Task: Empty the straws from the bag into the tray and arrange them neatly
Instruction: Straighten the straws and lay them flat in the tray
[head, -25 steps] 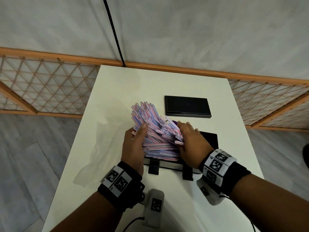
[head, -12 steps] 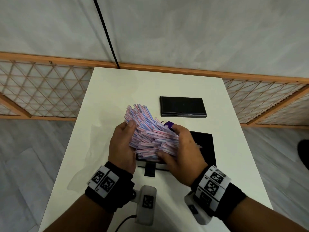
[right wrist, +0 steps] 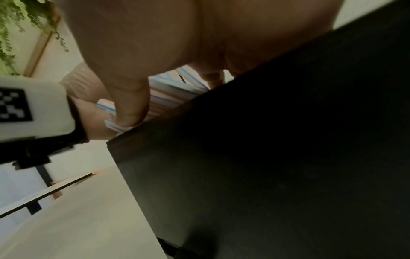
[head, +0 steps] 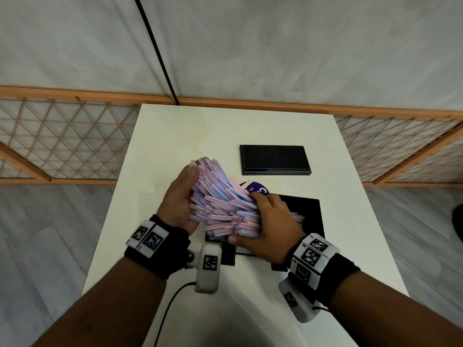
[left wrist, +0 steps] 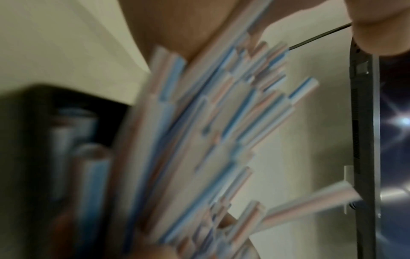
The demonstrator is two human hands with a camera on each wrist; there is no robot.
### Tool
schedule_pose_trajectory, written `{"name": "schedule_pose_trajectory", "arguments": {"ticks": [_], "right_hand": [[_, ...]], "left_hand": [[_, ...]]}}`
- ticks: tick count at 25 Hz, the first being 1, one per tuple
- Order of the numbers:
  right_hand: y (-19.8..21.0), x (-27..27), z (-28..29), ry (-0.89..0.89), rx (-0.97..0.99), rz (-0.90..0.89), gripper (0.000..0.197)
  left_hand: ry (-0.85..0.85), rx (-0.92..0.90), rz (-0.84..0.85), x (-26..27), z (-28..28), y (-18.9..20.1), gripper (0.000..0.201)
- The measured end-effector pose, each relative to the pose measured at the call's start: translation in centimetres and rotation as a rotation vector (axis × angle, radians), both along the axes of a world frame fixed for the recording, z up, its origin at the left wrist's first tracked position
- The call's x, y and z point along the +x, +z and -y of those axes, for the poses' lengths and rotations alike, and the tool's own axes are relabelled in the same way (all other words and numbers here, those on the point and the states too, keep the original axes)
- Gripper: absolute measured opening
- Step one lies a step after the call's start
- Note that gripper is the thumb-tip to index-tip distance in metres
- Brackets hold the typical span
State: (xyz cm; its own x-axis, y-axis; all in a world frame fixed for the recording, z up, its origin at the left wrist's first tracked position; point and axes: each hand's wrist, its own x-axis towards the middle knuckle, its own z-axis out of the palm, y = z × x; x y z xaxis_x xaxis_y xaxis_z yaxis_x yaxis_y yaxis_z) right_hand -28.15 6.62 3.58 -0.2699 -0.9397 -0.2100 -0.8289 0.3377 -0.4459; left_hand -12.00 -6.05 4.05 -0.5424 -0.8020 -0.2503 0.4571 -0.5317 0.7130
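A thick fanned bundle of pink, blue and white striped straws (head: 220,204) is held between my two hands just above the black tray (head: 309,216) on the white table (head: 175,136). My left hand (head: 179,199) cups the bundle's left side with the thumb up against the straw ends. My right hand (head: 265,224) grips the right side, fingers over the top and thumb under. The straws (left wrist: 213,133) show blurred in the left wrist view and the straws (right wrist: 164,98) peek out beneath my right palm. A purple bag (head: 258,190) pokes out behind my right hand.
A second black tray or lid (head: 274,162) lies flat farther back on the table. Two black feet (head: 229,256) stick out at the near tray's front edge. A wooden lattice rail (head: 62,141) runs behind and beside the table. A black cable (head: 165,314) trails off the near edge.
Both hands have gathered the straws tighter and raised the bundle off the tray; my right hand shifted from on top of the pile to gripping its right side.
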Motion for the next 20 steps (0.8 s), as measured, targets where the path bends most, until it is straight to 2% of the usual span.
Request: {"name": "schedule_pose_trajectory", "arguments": {"ticks": [4, 7, 9, 13, 16, 17, 19, 20], "right_hand": [[0.0, 0.8, 1.1, -0.040, -0.045, 0.047, 0.110], [-0.5, 1.3, 1.5, -0.048, -0.080, 0.107, 0.114], [-0.9, 1.6, 1.8, -0.049, -0.083, 0.106, 0.118], [-1.1, 1.5, 2.0, -0.038, -0.116, 0.141, 0.102], [-0.1, 1.6, 1.9, -0.067, -0.242, 0.226, 0.084], [0.1, 1.5, 2.0, -0.071, -0.274, 0.188, 0.082], [0.6, 1.5, 1.9, -0.050, -0.254, 0.053, 0.089], [1.0, 1.4, 1.7, -0.034, -0.230, 0.011, 0.094]], "left_hand": [[-0.082, -0.195, 0.147, -0.6, 0.8, 0.4, 0.083], [-0.091, -0.277, 0.176, -1.1, 0.0, 0.5, 0.042], [-0.100, -0.322, 0.184, -1.4, -0.3, 0.5, 0.024], [-0.085, -0.355, 0.156, -1.4, -0.7, 0.8, 0.023], [-0.060, -0.381, 0.113, -1.1, -1.1, 2.1, 0.026], [-0.018, -0.349, 0.118, -0.9, -1.1, 2.2, 0.028], [0.100, -0.252, 0.197, -0.8, -1.1, 1.9, 0.030], [0.164, -0.181, 0.232, -0.7, -0.9, 1.6, 0.041]]}}
